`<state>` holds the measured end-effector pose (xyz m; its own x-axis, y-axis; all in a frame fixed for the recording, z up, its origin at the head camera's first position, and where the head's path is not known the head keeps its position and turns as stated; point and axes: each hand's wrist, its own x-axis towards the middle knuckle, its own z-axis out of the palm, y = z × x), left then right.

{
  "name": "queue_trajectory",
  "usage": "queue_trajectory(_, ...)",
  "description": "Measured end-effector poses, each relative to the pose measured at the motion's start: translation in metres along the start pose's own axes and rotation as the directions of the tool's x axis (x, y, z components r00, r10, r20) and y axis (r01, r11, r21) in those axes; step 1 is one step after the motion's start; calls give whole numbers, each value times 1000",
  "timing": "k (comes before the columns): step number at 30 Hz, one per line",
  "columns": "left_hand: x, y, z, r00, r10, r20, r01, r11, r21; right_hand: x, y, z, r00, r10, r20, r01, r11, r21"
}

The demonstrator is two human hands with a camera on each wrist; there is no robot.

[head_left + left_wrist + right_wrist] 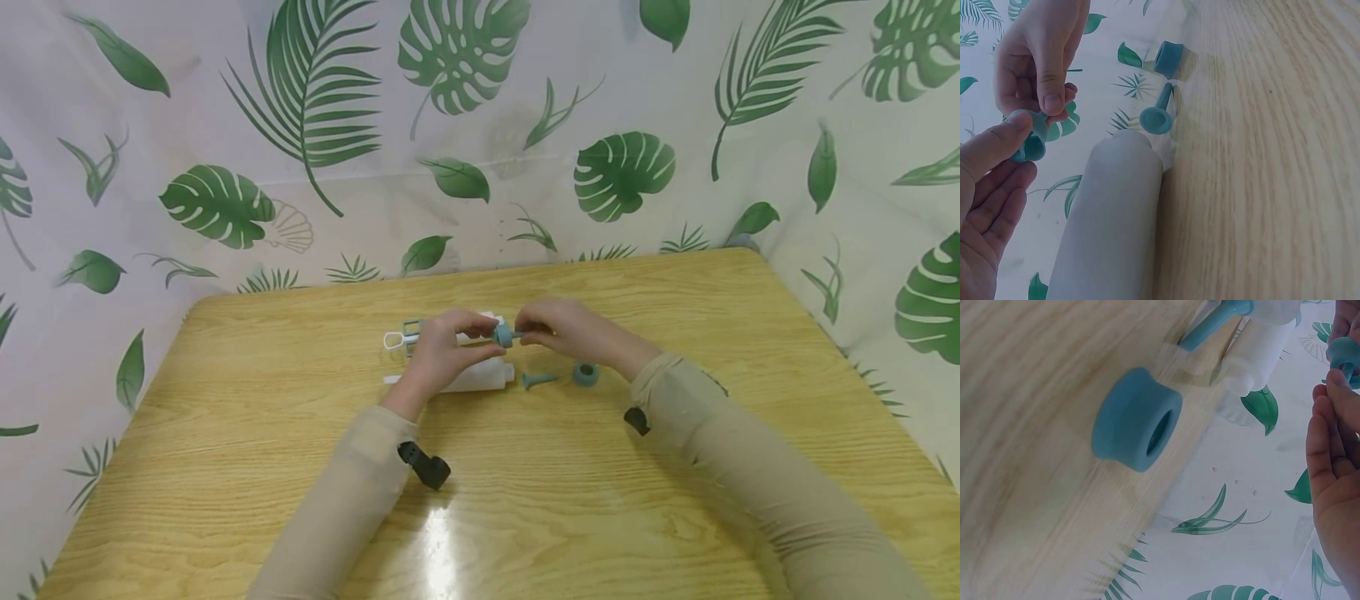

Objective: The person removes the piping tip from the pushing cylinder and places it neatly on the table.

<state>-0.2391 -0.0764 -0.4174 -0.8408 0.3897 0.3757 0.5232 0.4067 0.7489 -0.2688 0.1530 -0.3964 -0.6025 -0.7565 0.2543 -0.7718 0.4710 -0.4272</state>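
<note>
Between thumb and fingers, my left hand [442,354] holds a small teal cap [502,335], hollow on the side seen in the left wrist view. From the right, my right hand [567,327] pinches a thin teal stem [518,334] that meets the cap; how far it goes in is hidden by fingers. Below the left hand lies a white bottle [480,377] on its side, its neck pointing right. To the right of that neck rests a teal trumpet-shaped spout [540,380]. Farther right is a teal ring-shaped cap [1138,419] with a central hole.
Behind the left hand, partly covered, are a second white bottle [1254,356], a white loop [393,341] and a teal frame [411,326]. All lie on the wooden table [300,367]. A leaf-patterned covering [525,192] rises beyond its back edge.
</note>
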Motion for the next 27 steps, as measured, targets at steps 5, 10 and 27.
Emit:
queue_trajectory(5,0,0,2,1000,2,7,-3,1000,29,0,-1,1,1000,-4,-5,4,1000,-6)
queue_trajectory(10,1,-1,4,1000,26,0,-26,999,48,2,-2,1,1000,-5,-14,5,1000,0)
queue_trajectory(27,2,0,9,999,11,-41,-10,1000,12,1,-1,2,1000,29,-9,-28,998,49)
